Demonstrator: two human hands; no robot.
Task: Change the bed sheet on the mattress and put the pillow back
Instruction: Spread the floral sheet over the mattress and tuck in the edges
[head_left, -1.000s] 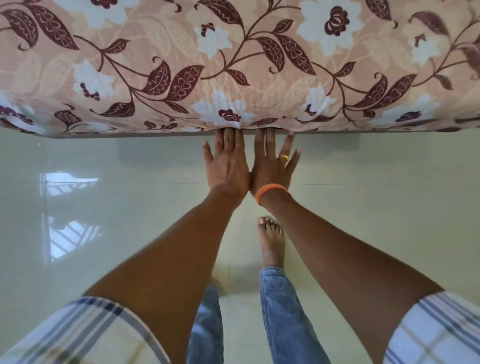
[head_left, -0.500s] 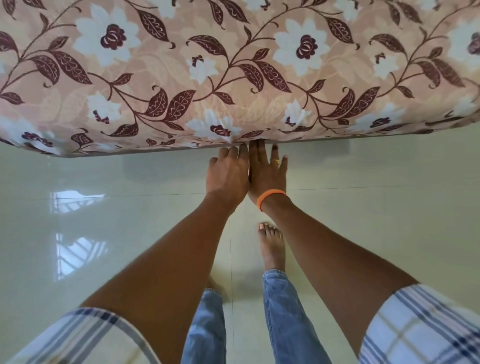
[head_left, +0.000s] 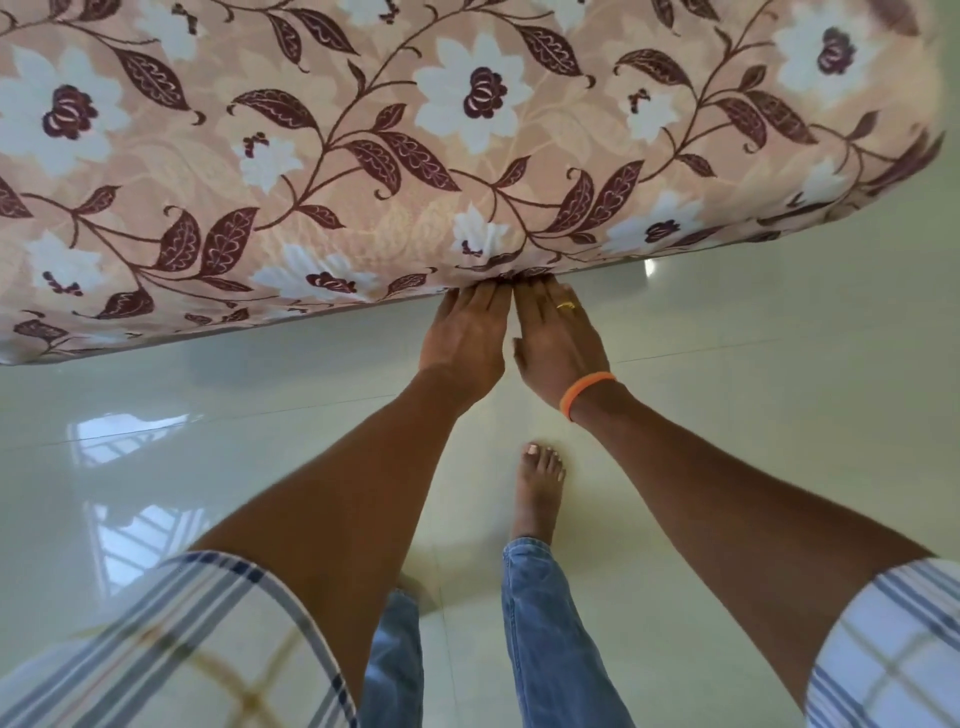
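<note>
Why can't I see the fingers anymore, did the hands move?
Yes. Both the left hand and right hand slid forward, so their fingertips now tuck under the floral mattress edge, where earlier the fingers showed.

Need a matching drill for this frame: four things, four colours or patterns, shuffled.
Things:
1. mattress
2. wristband
3. ring
4. floor

Looks:
A. gold
B. pale glossy tile
C. pink with white flowers and maroon leaves
D. orange

Pairs: 1-C, 2-D, 3-A, 4-B. Wristband and ring are both on the right hand.
</note>
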